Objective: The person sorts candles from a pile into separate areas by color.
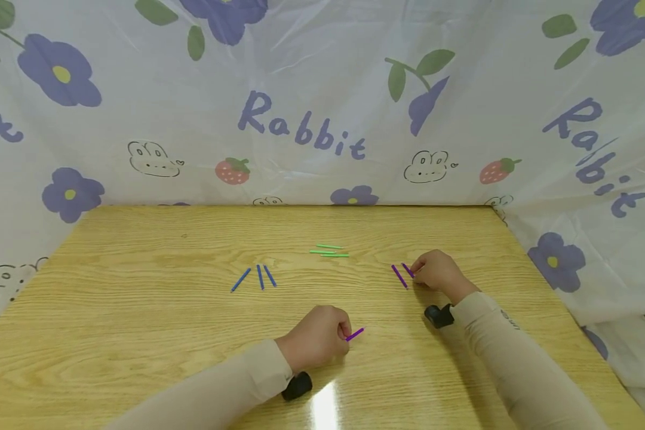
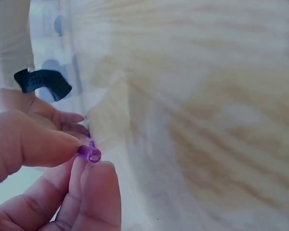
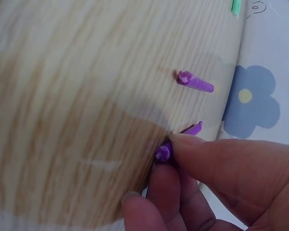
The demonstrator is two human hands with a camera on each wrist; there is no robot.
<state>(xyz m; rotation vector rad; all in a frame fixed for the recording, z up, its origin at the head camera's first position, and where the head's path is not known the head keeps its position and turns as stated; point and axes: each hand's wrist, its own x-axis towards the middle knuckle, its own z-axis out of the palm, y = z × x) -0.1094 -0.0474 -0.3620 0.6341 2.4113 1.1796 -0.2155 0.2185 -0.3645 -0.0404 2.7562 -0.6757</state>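
In the head view my left hand (image 1: 318, 337) is over the near middle of the table. Its thumb and fingertips pinch a thin purple stick (image 1: 356, 334), whose blunt end (image 2: 93, 155) faces the left wrist camera. Farther right, my right hand (image 1: 442, 273) pinches a second purple stick (image 1: 407, 269) near the tabletop; the fingers cover part of it. Just left of that hand, a third purple stick (image 1: 400, 277) lies on the wood, and it shows in the right wrist view as a purple piece (image 3: 196, 82) apart from the fingers.
Several blue sticks (image 1: 260, 277) lie to the left on the wooden table (image 1: 140, 334). At the middle back is a small group of green sticks (image 1: 329, 252). Behind the table hangs a printed white sheet (image 1: 312, 71). Black straps (image 1: 439, 316) sit at both wrists.
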